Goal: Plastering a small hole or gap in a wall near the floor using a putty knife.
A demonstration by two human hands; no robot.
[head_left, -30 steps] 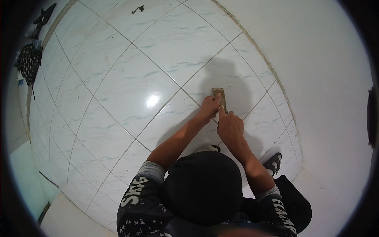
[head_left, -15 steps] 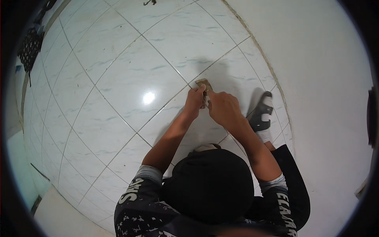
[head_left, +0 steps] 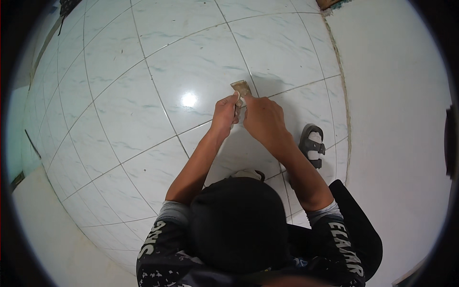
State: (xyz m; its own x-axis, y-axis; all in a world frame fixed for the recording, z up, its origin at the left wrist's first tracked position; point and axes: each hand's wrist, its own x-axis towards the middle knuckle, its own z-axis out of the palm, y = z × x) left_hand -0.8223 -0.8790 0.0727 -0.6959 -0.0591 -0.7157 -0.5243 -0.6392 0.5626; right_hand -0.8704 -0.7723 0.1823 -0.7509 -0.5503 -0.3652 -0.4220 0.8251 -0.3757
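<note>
A worn brown scraper with a flared, flat end points away from me above the tiled floor. My right hand is closed around its rear part, back of the hand up, so the handle is hidden. Close beside it, my left hand is closed too, with its thumb near the scraper's base. Something small and pale shows between the two hands, too little of it to name. Whether the left fingers also grip the scraper is hidden.
Glossy white tiles with grey joints and scattered specks make up the floor. A pale wall rises on the right. My sandalled foot stands right of my hands. A brown object sits at the far right corner.
The view has shifted over the floor, and the brown object at the far right corner has come into view. Both hands stay together at the scraper, whose flat end now points slightly more leftward.
</note>
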